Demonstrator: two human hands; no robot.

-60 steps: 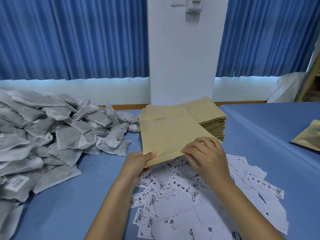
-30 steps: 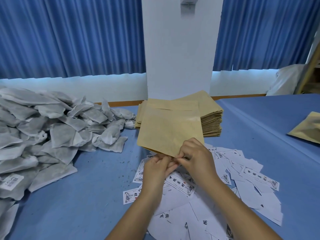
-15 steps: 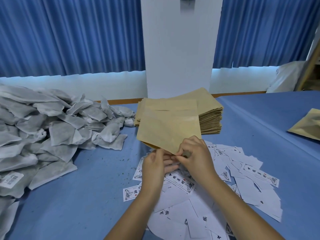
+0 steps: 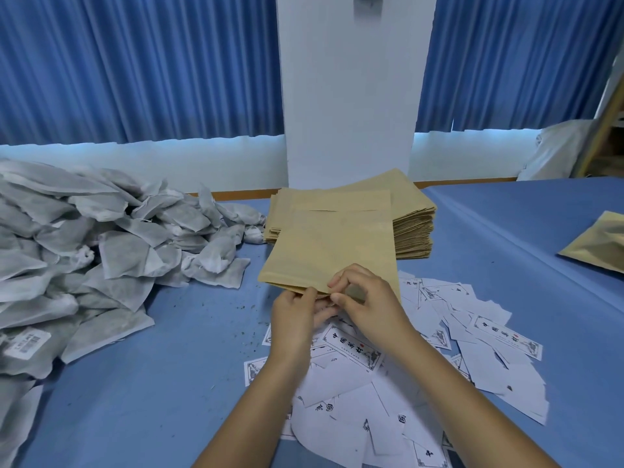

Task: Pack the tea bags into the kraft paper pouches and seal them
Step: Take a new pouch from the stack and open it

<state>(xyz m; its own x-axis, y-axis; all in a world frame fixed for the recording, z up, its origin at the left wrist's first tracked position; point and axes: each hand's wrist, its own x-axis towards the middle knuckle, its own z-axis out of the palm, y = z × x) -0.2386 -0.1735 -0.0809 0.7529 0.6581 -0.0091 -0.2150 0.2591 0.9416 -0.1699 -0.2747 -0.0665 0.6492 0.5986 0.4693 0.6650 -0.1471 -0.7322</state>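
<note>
**A:** Compared with two seconds back, the left hand (image 4: 297, 315) has come in from the pouch's corner to the middle of its near edge, right against the right hand (image 4: 369, 307). The kraft paper pouch (image 4: 331, 251) also sits lower.

**B:** Are both hands gripping it?

**A:** Yes. Each pinches that near edge between thumb and fingertips, and I judge they are working the two layers apart to open the mouth. The pouch is held above the printed labels (image 4: 351, 346), with its far end in front of the stack of pouches (image 4: 413, 228).

**B:** And the tea bags?

**A:** The tea bags (image 4: 118, 255) are heaped on the left of the blue worktop (image 4: 169, 383), well apart from the hands. None looks packed yet.

**B:** What could go wrong from here?

**A:** The layers may cling together. A hard pull from both pinches could then tear or crease the mouth, and a creased mouth would probably seal badly. Loose crumbs lie on the worktop near the pouch and could get into the seal. The hands could also catch a label and pick it up with the pouch.
</note>
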